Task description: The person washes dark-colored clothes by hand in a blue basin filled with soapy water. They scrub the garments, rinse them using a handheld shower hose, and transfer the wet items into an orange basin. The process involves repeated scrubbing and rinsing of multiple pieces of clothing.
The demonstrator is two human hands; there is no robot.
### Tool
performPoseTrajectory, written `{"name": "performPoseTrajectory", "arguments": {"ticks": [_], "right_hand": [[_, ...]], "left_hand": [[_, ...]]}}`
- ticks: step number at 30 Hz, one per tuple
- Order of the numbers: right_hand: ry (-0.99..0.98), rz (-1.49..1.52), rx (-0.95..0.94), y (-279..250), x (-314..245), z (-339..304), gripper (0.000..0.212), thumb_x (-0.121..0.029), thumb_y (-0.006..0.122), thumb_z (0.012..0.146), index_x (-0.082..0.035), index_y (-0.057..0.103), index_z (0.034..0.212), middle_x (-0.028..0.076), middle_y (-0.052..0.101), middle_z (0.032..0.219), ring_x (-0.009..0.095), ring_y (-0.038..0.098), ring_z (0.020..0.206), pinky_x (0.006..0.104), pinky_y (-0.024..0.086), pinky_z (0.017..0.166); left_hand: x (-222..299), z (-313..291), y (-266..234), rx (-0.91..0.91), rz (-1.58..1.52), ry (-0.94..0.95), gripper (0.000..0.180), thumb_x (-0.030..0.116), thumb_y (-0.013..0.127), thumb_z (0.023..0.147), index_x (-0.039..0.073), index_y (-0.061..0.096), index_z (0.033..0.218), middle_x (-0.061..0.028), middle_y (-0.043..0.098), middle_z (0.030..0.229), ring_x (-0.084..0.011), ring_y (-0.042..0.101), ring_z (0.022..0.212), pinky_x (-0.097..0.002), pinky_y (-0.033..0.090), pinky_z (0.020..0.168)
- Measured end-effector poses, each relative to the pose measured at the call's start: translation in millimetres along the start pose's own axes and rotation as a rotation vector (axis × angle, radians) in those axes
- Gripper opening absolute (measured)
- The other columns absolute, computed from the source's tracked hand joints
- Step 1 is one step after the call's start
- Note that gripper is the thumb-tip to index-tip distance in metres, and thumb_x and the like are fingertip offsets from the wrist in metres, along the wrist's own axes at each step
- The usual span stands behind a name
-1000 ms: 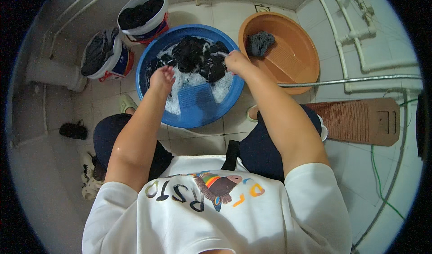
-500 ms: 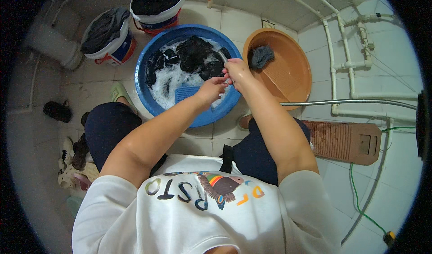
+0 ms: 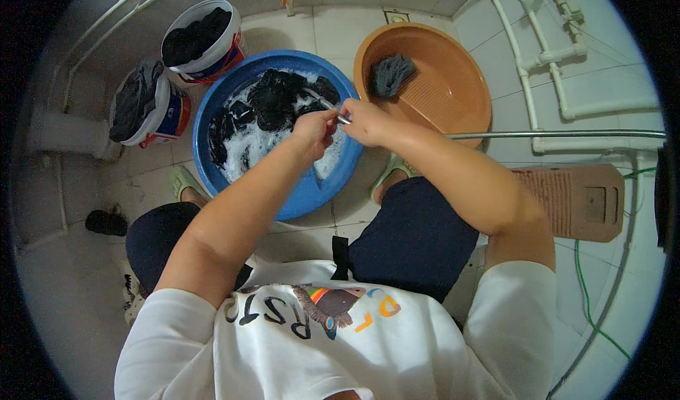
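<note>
Over the front right part of a blue basin (image 3: 203, 155), my right hand (image 3: 366, 122) is closed around the end of a silvery metal hose (image 3: 559, 135). My left hand (image 3: 316, 135) meets it there, its thumb and fingers pinched at the metal tip. From that tip a thin greyish streak reaches toward the laundry; I cannot tell whether it is water or tube. Wet black clothes (image 3: 273, 101) lie in white suds (image 3: 258, 143) inside the basin. The blue washboard part (image 3: 304, 193) near its front is partly behind my left forearm.
An orange basin (image 3: 453, 95) with a grey cloth (image 3: 392, 75) stands at the right. Two white buckets (image 3: 230, 42) hold dark clothes at the far left. A brown washboard (image 3: 567, 203) lies to my right, below white wall pipes (image 3: 524, 81). A green cord (image 3: 582, 286) runs nearby.
My left hand has come from beside the right hand to the metal tip. Both hands have moved slightly left and closer together. The whole view has shifted, and my right foot shows more.
</note>
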State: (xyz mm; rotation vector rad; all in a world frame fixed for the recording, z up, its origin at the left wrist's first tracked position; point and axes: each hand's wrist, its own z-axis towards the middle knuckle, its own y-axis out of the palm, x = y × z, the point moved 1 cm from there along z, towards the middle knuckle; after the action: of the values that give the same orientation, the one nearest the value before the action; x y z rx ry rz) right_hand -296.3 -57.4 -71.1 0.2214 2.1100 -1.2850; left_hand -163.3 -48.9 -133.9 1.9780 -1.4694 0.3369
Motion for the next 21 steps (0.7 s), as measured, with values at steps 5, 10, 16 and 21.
{"name": "performPoseTrajectory", "arguments": {"ticks": [5, 10, 16, 21], "right_hand": [[0.155, 0.149, -0.117, 0.6, 54.5, 19.4, 0.029, -0.015, 0.054, 0.075, -0.003, 0.054, 0.101, 0.019, 0.059, 0.083, 0.031, 0.059, 0.071, 0.0395, 0.046, 0.065], [0.025, 0.009, 0.025, 9.1, 100.5, 30.8, 0.029, -0.017, 0.049, 0.077, -0.006, 0.056, 0.103, 0.020, 0.059, 0.091, 0.037, 0.056, 0.083, 0.0425, 0.044, 0.075], [0.171, -0.062, -0.122, 15.3, 110.8, 35.8, 0.032, -0.017, 0.047, 0.082, -0.012, 0.054, 0.113, 0.018, 0.058, 0.099, 0.035, 0.055, 0.089, 0.0402, 0.043, 0.079], [0.191, 0.012, -0.137, 35.8, 127.1, 33.0, 0.030, -0.016, 0.049, 0.081, -0.011, 0.056, 0.109, 0.017, 0.059, 0.097, 0.034, 0.056, 0.087, 0.0383, 0.044, 0.077]], "left_hand": [[-21.5, 12.2, 1.4, -0.041, 0.116, -0.016, 0.018, 0.027, 0.053, 0.083, 0.012, 0.057, 0.092, -0.0005, 0.059, 0.084, -0.0132, 0.053, 0.071, -0.0297, 0.039, 0.062], [-74.7, 69.1, -59.7, 0.055, 0.731, 0.145, 0.042, 0.026, 0.059, 0.079, 0.007, 0.048, 0.115, -0.0067, 0.059, 0.100, -0.0209, 0.056, 0.080, -0.0350, 0.044, 0.072], [-41.3, 111.1, -62.5, 0.097, 1.819, 0.826, 0.074, 0.030, 0.068, 0.068, 0.016, 0.032, 0.131, -0.0186, 0.023, 0.137, -0.0348, 0.031, 0.122, -0.0399, 0.035, 0.093], [-38.1, 164.3, -53.5, 0.009, 2.164, 0.238, 0.091, 0.052, 0.065, 0.064, 0.022, 0.018, 0.136, -0.0157, 0.005, 0.142, -0.0377, 0.014, 0.128, -0.0464, 0.022, 0.100]]}}
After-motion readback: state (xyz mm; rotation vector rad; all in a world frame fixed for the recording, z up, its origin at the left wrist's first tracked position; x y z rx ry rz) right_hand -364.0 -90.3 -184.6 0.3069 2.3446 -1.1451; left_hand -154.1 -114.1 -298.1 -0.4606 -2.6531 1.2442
